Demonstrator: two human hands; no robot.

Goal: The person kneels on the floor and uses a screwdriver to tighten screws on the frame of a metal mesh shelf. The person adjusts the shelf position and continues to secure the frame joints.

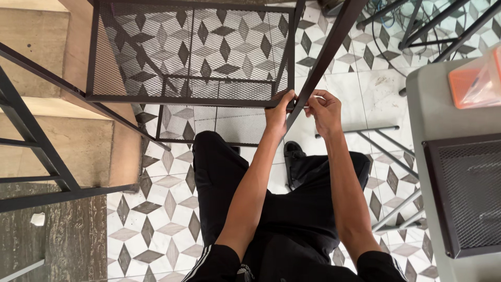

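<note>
A black metal rack stands in front of me, with a mesh shelf and a slanting black upright bar. My left hand grips the near right corner of the mesh shelf where it meets the bar. My right hand pinches at the same joint from the right side, fingers closed on the bar or a small fastener that I cannot make out. A lower mesh shelf shows beneath. My legs in black trousers are below.
Black frame bars cross the left side over stone steps. At right a grey table carries another black mesh panel and an orange packet. Loose metal rods lie on the patterned tile floor.
</note>
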